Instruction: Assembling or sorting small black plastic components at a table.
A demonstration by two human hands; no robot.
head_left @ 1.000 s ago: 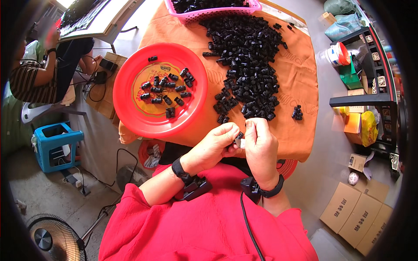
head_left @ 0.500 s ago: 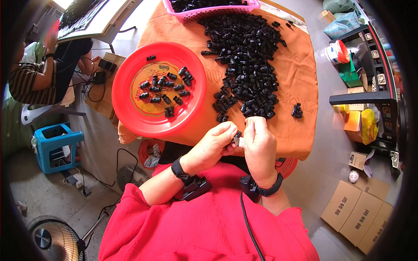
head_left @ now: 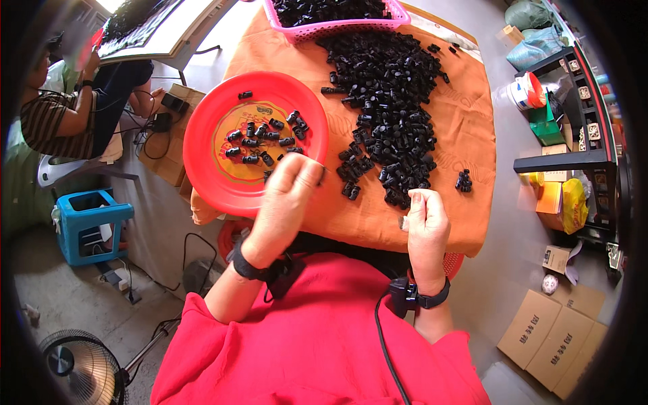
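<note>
My left hand (head_left: 291, 192) is over the lower right rim of a red round plastic tray (head_left: 202, 182). Its fingers are closed, and a bit of a small black plastic piece (head_left: 322, 175) shows at their edge. Several black pieces (head_left: 251, 143), short and cylindrical, lie on the tray's yellow printed middle. My right hand (head_left: 428, 226), closed in a pinch, is just below a large heap of the same black pieces (head_left: 388, 101). A small pale grey thing (head_left: 403, 223) sticks out from its fingers, too small to name.
An orange cloth (head_left: 466, 148) covers the table. A pink basket (head_left: 337, 30) of black pieces stands at the far edge; a small cluster of pieces (head_left: 463, 181) lies at the right. A blue stool (head_left: 91, 226), a fan (head_left: 81, 368) and a seated person (head_left: 64, 115) are at the left, cardboard (head_left: 550, 337) at the right.
My hands have come apart. The left has moved up and left over the tray with a black piece; the right has shifted slightly right. The whole view has shifted a little.
</note>
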